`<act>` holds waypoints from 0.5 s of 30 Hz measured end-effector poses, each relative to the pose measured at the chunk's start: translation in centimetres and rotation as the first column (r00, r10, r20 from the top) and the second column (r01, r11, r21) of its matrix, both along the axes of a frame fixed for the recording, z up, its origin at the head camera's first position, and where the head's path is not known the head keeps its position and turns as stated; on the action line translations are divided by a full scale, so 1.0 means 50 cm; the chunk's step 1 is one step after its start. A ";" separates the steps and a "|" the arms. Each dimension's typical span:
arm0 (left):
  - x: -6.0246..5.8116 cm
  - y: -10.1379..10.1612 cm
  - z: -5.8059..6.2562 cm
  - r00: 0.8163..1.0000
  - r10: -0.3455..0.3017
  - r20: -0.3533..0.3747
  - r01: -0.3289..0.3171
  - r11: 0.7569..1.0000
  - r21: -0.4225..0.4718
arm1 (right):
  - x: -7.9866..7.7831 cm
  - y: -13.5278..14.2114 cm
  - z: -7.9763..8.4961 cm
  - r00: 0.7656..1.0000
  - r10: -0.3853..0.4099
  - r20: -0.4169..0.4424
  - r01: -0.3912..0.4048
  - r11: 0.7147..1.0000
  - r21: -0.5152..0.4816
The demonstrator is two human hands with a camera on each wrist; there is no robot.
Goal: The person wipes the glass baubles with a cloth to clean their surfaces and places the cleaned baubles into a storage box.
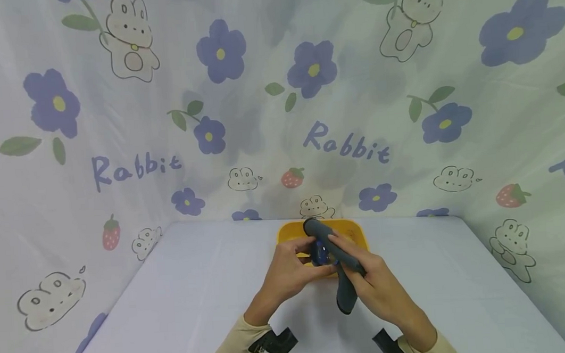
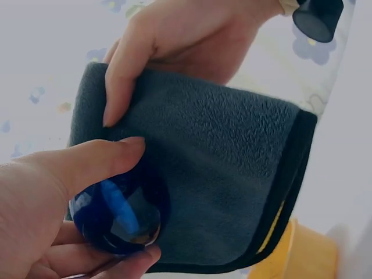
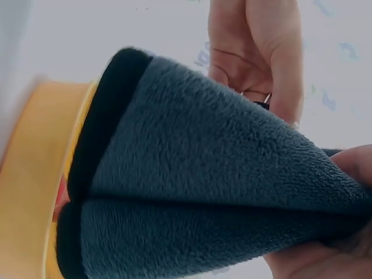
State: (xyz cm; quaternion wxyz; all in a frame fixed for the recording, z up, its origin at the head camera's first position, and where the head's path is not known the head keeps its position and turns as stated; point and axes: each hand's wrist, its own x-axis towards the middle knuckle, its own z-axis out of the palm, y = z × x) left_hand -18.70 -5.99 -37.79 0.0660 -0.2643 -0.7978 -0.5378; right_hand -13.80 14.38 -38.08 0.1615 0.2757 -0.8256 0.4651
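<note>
My left hand point(image 1: 287, 272) grips a round, glossy dark-blue ball point(image 2: 119, 218), thumb on top and fingers beneath it. A folded grey-blue fleece cloth point(image 2: 215, 157) with a dark edging is pinched between the thumb and fingers of my right hand point(image 1: 376, 283). In the left wrist view the cloth lies right behind the ball, seemingly against it. Two flaps of the cloth point(image 3: 197, 133) fan out in the right wrist view and hide the ball there. Both hands are close together, above the near side of a yellow container point(image 1: 292, 229).
The yellow container stands at the far middle of the white table point(image 1: 212, 292), near the back edge. Something red point(image 3: 60, 195) shows inside it in the right wrist view. A patterned curtain point(image 1: 259, 103) encloses the table at the back and sides.
</note>
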 end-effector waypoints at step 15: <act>0.013 0.007 -0.002 0.996 -0.084 -0.018 0.084 0.996 -0.006 | -0.008 0.002 -0.004 1.000 -0.017 0.007 0.017 1.000 -0.020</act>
